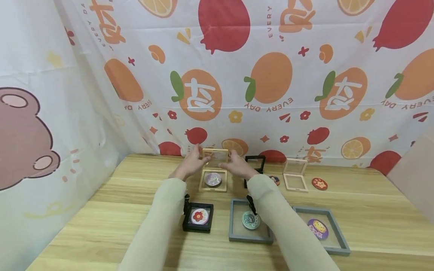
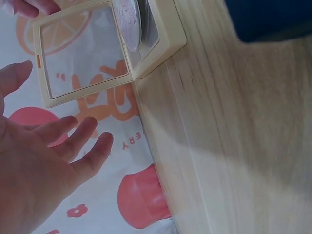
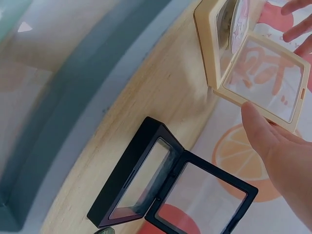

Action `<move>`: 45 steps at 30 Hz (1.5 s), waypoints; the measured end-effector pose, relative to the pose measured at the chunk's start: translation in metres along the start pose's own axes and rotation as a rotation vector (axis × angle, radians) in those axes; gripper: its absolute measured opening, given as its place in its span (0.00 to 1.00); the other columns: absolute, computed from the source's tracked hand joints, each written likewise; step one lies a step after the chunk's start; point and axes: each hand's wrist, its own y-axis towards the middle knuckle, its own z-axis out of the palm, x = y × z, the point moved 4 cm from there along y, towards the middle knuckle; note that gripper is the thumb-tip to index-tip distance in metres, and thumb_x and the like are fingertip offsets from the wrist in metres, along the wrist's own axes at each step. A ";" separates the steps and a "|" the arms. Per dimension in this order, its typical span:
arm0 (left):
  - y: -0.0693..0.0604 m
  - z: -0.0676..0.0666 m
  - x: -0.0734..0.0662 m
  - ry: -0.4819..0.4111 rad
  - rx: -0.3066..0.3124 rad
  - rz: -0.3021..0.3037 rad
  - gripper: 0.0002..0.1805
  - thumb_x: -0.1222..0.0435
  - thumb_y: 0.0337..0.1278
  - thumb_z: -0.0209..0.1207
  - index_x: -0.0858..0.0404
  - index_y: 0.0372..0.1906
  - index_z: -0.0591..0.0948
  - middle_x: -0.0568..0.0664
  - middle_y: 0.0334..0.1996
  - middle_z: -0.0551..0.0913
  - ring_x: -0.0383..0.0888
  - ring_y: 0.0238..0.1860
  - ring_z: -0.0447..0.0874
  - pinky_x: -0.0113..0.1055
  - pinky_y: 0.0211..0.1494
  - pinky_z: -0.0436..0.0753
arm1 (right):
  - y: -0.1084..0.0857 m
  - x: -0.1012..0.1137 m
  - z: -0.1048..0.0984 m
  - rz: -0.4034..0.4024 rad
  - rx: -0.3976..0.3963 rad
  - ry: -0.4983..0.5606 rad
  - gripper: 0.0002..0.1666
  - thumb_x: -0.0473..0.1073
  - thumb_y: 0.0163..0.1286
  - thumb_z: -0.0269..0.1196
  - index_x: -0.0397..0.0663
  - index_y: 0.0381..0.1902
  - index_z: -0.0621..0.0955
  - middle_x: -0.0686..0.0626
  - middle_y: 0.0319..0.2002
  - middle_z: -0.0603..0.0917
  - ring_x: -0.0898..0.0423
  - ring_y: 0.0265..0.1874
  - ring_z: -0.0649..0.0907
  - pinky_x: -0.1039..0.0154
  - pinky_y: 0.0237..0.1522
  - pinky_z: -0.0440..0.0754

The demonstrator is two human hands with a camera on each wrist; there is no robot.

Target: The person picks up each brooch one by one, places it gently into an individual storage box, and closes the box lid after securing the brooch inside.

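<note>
— Nearest the head camera, pale sleeves (image 1: 150, 229) stretch forward over a wooden table (image 1: 112, 210). What lies beyond them?

— A person's left hand (image 1: 191, 164) and right hand (image 1: 239, 165) flank the raised lid (image 1: 215, 150) of a beige frame (image 1: 213, 190), which stands open near the table's far edge, a lilac badge (image 1: 213, 179) lying inside it.

— And closer in?

— A black case (image 1: 197, 230) with a red-flower badge (image 1: 199, 216), beside a grey frame (image 1: 251, 239) bearing a green badge (image 1: 251, 220); farther right, a second grey frame (image 1: 340, 235) with a purple badge (image 1: 318, 229).

— The left wrist view?

— The left hand relaxed, fingers spread, thumb just beside the lid. Fingertips of the right hand meet the lid at upper left.

— And from the right wrist?

— A blurred grey rim (image 3: 92, 92) crosses the foreground. Past it, a black frame (image 3: 129, 173) stands open on the table. The right hand pinches the lid's side edge, thumb in front, fingers behind. Fruit-printed cloth (image 3: 207, 141) hangs in back.
</note>
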 end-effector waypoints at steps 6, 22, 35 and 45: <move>0.001 0.002 -0.001 0.020 -0.009 0.025 0.36 0.65 0.77 0.52 0.76 0.76 0.50 0.74 0.70 0.63 0.65 0.71 0.64 0.57 0.70 0.66 | 0.000 0.000 0.001 0.006 -0.002 -0.010 0.48 0.47 0.77 0.59 0.34 0.80 0.47 0.32 0.77 0.55 0.37 0.74 0.60 0.43 0.71 0.61; 0.005 0.003 -0.002 0.112 -0.035 0.072 0.22 0.67 0.79 0.49 0.76 0.68 0.70 0.69 0.57 0.76 0.58 0.52 0.77 0.46 0.52 0.76 | 0.002 -0.003 0.001 -0.036 -0.019 -0.029 0.41 0.41 0.77 0.58 0.31 0.77 0.54 0.28 0.70 0.66 0.34 0.69 0.69 0.42 0.66 0.70; -0.001 -0.003 0.005 0.208 0.133 0.219 0.15 0.67 0.77 0.52 0.75 0.49 0.83 0.64 0.40 0.83 0.48 0.36 0.77 0.45 0.44 0.78 | 0.001 -0.012 0.007 -0.078 0.014 -0.138 0.21 0.50 0.83 0.50 0.34 0.46 0.76 0.45 0.33 0.74 0.53 0.30 0.71 0.58 0.34 0.69; -0.006 -0.003 0.009 0.245 0.216 0.157 0.18 0.62 0.79 0.50 0.73 0.57 0.79 0.65 0.52 0.81 0.58 0.53 0.79 0.54 0.59 0.76 | 0.004 -0.016 0.011 -0.064 0.044 -0.209 0.23 0.52 0.83 0.48 0.35 0.43 0.76 0.49 0.26 0.68 0.56 0.22 0.65 0.61 0.29 0.65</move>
